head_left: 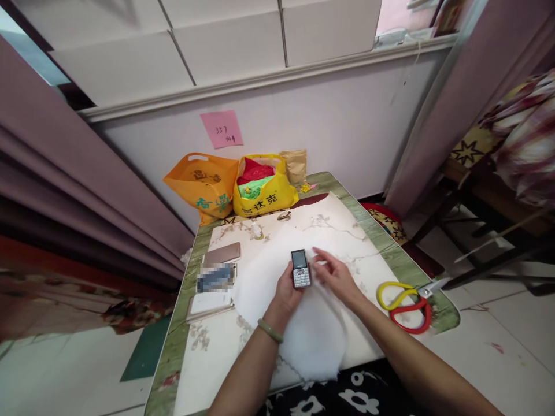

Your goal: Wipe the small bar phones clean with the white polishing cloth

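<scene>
A keypad mobile phone [300,269] with a small dark screen and silver keys sits upright in my left hand [287,289], whose fingers wrap round its lower left side. A green bangle [269,331] circles that wrist. Just right of the phone hovers my right hand [336,276], holding nothing, its fingers apart and slightly curled. Beneath both hands spreads a piece of white fluffy sheet [314,341] on the flower-patterned table cover [203,358]. Along the left, other phones lie in a column: a rose-gold one [222,253], a partly blurred one [215,278] and a white one [212,301].
Large scissors [403,306] with yellow and red handles lie at the table's right edge. An orange bag [203,185], a yellow bag [266,199] holding red and green material, and a brown packet [295,166] stand against the wall. A dark stool [468,231] stands at right.
</scene>
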